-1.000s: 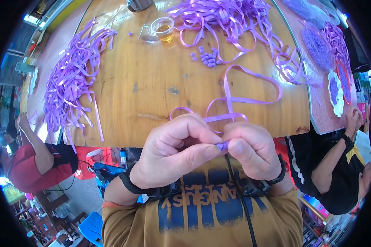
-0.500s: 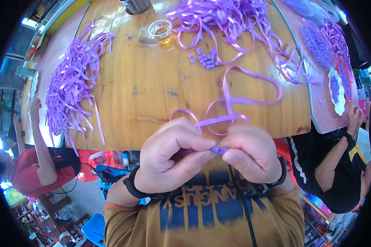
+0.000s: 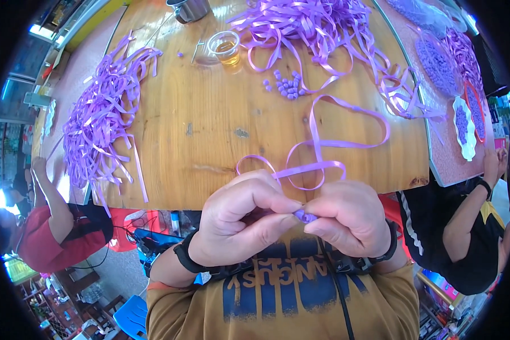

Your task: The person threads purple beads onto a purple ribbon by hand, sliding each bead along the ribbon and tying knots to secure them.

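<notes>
At the table's near edge, my left hand (image 3: 246, 218) and my right hand (image 3: 351, 218) meet with thumbs and forefingers pinched. Between their fingertips is a small purple piece (image 3: 305, 216), bunched ribbon or a bead on it; I cannot tell which. From behind my hands, a shiny purple ribbon (image 3: 351, 144) runs onto the wooden table (image 3: 181, 153) in loose loops. Both hands are closed, and the ribbon inside the left fingers is mostly hidden. A small cluster of purple beads (image 3: 289, 86) lies beyond the loops.
Heaps of purple ribbon lie at the far side (image 3: 317, 28) and on the left (image 3: 99, 122). A clear cup (image 3: 225, 48) of amber liquid and a metal mug (image 3: 189, 10) stand at the back. One person (image 3: 51, 232) sits left, another (image 3: 464, 232) right, near a white bead tray (image 3: 463, 130).
My hands have shifted slightly down and to the right, still pinching the purple piece, which has turned a little. The person on the left has lowered a hand.
</notes>
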Available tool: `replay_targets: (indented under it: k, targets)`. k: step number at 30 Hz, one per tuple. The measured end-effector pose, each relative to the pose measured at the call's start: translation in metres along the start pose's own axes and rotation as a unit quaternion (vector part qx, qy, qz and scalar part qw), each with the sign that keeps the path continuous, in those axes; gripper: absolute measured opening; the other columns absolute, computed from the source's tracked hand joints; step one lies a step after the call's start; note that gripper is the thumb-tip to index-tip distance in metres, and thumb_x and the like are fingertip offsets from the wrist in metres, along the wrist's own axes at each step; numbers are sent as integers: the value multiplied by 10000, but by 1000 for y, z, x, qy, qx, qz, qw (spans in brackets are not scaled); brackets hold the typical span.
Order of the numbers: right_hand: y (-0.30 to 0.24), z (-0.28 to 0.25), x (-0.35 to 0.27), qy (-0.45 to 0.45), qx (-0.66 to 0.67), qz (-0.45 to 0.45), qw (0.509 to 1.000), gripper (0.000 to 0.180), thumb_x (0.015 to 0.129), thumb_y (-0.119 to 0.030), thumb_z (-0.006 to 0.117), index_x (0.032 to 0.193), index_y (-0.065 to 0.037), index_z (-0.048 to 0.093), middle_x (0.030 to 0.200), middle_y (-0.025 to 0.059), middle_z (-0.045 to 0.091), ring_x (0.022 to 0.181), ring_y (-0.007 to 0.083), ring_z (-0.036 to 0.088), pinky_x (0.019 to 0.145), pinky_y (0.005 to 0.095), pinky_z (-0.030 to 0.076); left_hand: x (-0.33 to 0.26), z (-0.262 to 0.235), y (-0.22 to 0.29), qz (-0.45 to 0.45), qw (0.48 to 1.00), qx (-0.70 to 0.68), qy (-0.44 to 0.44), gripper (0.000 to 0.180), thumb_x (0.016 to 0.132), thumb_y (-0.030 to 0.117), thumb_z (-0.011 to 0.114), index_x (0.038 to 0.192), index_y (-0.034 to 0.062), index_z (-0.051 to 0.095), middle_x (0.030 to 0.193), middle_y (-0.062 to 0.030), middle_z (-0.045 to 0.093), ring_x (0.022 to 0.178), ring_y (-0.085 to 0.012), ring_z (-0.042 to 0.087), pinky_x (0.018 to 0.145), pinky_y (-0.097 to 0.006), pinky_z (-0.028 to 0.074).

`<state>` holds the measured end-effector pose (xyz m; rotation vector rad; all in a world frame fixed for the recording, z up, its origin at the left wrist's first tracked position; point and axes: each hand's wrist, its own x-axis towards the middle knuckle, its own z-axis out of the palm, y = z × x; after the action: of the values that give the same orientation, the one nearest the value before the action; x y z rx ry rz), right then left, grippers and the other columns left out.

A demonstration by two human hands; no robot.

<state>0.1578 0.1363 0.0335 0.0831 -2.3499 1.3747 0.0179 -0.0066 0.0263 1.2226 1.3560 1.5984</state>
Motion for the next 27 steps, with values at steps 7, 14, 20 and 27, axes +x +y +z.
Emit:
replay_targets:
  k: [7, 14, 20, 27]
  targets:
    - [3, 5, -1, 19, -13, -9, 1000, 188, 808, -214, 626, 864, -38, 591, 629, 69, 518, 512, 247, 493, 459, 338, 349, 0, -2, -1, 7, 1000, 4, -13, 115, 765, 13, 661, 857, 16, 592, 787, -52, 530, 659, -108, 480, 572, -226, 361]
    - [-3, -1, 3, -35, -13, -12, 999, 145, 812, -162, 630, 863, -41, 567, 630, 75, 518, 539, 252, 530, 462, 337, 388, 1, -4, 1, 109, 985, 127, -33, 150, 745, 10, 667, 876, 24, 597, 728, -56, 555, 611, -152, 512, 535, -265, 382]
    - [1, 3, 1, -31, -2, -24, 999, 150, 839, -189, 597, 866, -47, 555, 651, 69, 521, 546, 251, 532, 463, 339, 388, -2, -3, -5, 118, 987, 103, -37, 149, 760, 30, 664, 888, 22, 589, 742, -61, 565, 614, -153, 516, 536, -265, 391]
    - [2, 8, 2, -11, 42, -19, 999, 211, 846, -247, 579, 826, -38, 562, 599, 69, 472, 492, 254, 471, 446, 350, 326, -7, 1, -3, -30, 992, -116, -30, 122, 814, 75, 628, 892, 17, 553, 813, -58, 543, 672, -111, 487, 596, -231, 380]
